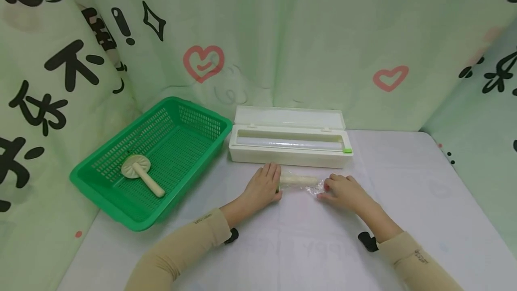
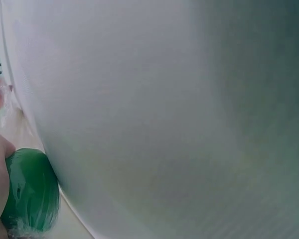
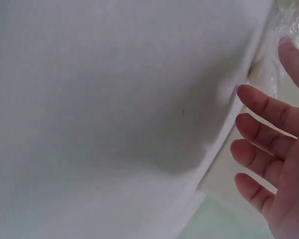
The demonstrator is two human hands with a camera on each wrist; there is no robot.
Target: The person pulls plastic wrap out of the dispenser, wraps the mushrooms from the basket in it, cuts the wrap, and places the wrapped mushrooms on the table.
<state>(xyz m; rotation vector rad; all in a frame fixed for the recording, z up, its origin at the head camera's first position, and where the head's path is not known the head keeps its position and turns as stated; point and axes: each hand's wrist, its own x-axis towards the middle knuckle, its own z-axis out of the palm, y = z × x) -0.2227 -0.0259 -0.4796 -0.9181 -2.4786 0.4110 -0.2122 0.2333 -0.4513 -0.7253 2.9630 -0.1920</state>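
Green basket (image 1: pixel 194 122): far left on worktop (image 1: pixel 424 183), holds one pale mushroom-shaped item (image 1: pixel 139 172); basket's near corner sits close to worktop's left edge.

L hand (image 1: pixel 263 186): fingers straight, flat over left end of wrapped roll (image 1: pixel 299 180); grip open, pressing not clasping.

Wrapped roll: pale cylinder in clear film (image 1: pixel 314 186), lying crosswise between both hands, just in front of film dispenser box (image 1: pixel 288 145) (lid up).

R hand (image 1: pixel 343 190): fingers relaxed, tips on the loose film at roll's right end; grip open.

Step, as judged: smoothing film onto roll. Do well by keeping L palm steady, R fingers pressing loose film flat and tight.

Room: dispenser close behind; open worktop near side and right; curtain backs all.
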